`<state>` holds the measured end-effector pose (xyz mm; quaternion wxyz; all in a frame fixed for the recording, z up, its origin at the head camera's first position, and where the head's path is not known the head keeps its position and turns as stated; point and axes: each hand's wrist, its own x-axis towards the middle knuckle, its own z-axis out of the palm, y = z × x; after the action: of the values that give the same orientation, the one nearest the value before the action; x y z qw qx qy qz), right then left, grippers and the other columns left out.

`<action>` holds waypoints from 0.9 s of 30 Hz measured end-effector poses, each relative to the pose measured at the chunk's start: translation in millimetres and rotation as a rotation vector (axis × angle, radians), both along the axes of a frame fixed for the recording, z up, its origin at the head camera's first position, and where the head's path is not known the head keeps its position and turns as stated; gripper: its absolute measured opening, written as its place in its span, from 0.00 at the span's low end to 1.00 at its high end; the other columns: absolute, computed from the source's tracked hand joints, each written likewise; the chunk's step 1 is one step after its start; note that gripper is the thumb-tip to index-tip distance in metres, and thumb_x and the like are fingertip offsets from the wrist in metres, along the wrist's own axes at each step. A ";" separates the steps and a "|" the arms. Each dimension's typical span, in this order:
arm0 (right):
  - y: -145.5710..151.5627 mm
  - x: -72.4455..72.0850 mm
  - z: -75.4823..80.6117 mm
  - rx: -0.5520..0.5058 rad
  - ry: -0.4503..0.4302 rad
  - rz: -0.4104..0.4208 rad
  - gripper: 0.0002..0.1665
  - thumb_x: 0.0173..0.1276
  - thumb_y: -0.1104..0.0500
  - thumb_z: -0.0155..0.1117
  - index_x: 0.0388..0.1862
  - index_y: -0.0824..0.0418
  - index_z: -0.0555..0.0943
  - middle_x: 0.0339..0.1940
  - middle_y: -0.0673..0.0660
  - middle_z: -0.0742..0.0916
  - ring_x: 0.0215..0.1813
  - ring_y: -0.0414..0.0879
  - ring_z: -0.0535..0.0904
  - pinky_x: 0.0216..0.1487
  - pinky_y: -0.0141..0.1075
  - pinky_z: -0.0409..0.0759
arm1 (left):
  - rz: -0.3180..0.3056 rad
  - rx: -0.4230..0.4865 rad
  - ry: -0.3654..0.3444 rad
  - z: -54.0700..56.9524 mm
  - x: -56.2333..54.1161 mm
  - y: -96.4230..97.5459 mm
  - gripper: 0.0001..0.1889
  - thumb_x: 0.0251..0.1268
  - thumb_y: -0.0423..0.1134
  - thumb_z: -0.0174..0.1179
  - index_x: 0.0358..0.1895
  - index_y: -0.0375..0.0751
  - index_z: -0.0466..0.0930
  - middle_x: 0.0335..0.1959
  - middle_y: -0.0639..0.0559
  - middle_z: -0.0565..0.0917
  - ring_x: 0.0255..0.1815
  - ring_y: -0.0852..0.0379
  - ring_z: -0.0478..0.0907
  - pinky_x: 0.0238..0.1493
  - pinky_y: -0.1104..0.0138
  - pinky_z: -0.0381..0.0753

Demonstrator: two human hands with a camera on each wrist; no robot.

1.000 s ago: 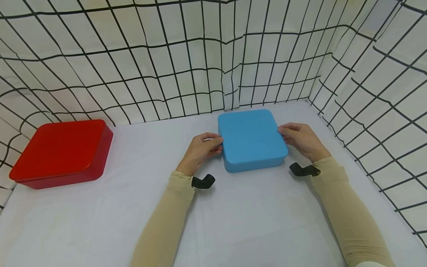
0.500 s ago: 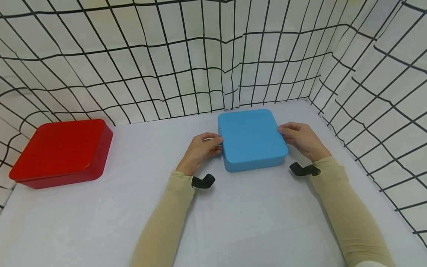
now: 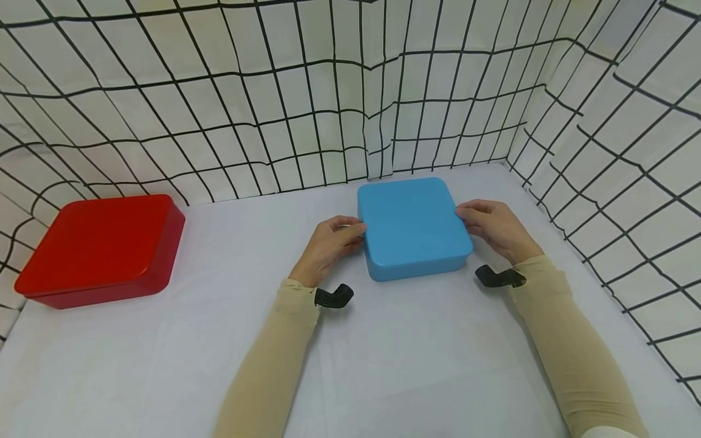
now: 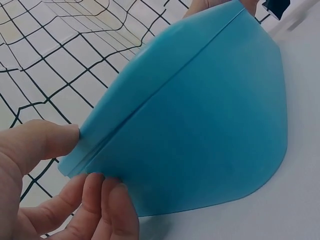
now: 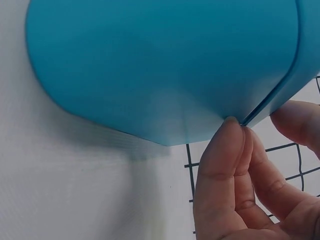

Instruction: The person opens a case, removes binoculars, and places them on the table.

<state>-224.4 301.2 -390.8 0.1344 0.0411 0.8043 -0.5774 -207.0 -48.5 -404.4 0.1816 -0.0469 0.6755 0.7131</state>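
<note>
Left hand (image 3: pixel 328 248) and right hand (image 3: pixel 498 231) were apart, each pinching the lid (image 4: pixel 135 82) of the blue box (image 3: pixel 416 230) between thumb and fingers. Far left, the red box (image 3: pixel 104 243) sat on the table (image 3: pixel 416 347), well apart from the left hand. Between the hands, the blue box lay on the table near the mesh (image 3: pixel 305 64), lid on; the right hand gripped its right side.
</note>
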 end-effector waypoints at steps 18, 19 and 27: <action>1.6 -1.3 2.5 -0.011 0.003 0.004 0.36 0.75 0.45 0.66 0.71 0.65 0.72 0.56 0.46 0.82 0.54 0.37 0.80 0.53 0.23 0.82 | 0.018 0.041 -0.008 6.6 -0.3 2.5 0.19 0.69 0.38 0.68 0.59 0.36 0.79 0.39 0.52 0.87 0.37 0.61 0.84 0.45 0.72 0.86; 1.8 -1.2 2.3 -0.009 0.002 0.003 0.36 0.75 0.45 0.66 0.71 0.65 0.72 0.56 0.46 0.82 0.54 0.37 0.80 0.53 0.23 0.82 | 0.017 0.040 -0.011 6.7 -0.2 2.7 0.19 0.69 0.38 0.68 0.59 0.36 0.79 0.39 0.52 0.87 0.37 0.61 0.84 0.45 0.72 0.86; 1.6 -0.5 3.2 -0.005 -0.007 -0.006 0.35 0.76 0.46 0.65 0.71 0.65 0.73 0.59 0.48 0.81 0.55 0.37 0.80 0.53 0.22 0.82 | 0.015 0.035 -0.018 6.2 0.0 3.8 0.19 0.69 0.39 0.68 0.59 0.38 0.79 0.39 0.51 0.87 0.37 0.61 0.84 0.46 0.71 0.86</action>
<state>-224.9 302.8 -387.6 0.1355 0.0455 0.8023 -0.5795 -207.0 -44.7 -398.2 0.1831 -0.0552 0.6610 0.7256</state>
